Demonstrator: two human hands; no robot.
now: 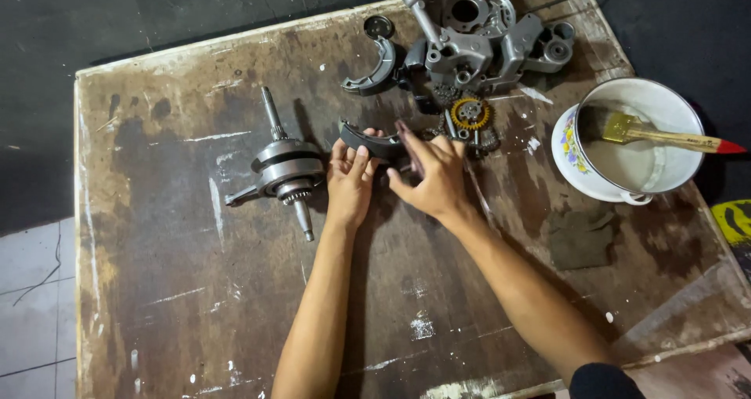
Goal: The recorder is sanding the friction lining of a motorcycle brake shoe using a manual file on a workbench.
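**Inspector:** State of the hands?

**Assistant:** Both grasp one brake shoe point(374, 142) — a dark, curved metal piece — held just above the surface point(195, 305), toward the middle of its far half. The left hand point(349, 181) grips it from below with fingers wrapped over its near edge; the right hand point(435, 178) pinches its right end.

**Inspector:** Handling?

**Assistant:** In my judgement: rigid, moderately heavy for its size, not fragile. It looks greasy, so likely slippery. The two ends of the arc are the sound places to hold — the lined outer face is best left untouched.

**Inspector:** Nearby items?

**Assistant:** A crankshaft point(285, 168) lies just left of the left hand. A second shoe point(375, 69) sits toward the far edge, beside an engine case point(481, 43). Small gears point(470, 116) lie just beyond the right hand.

**Inspector:** Right side?

**Assistant:** A white bowl point(575, 160) with pale liquid overhangs the right edge, a brush point(657, 134) resting in it. A dark rag point(580, 239) lies nearer, well apart from the hands.

**Inspector:** Surface and room?

**Assistant:** A worn brown board, stained, scratched, flecked with white paint. Dark floor beyond the far edge; pale tiles at the near left corner.
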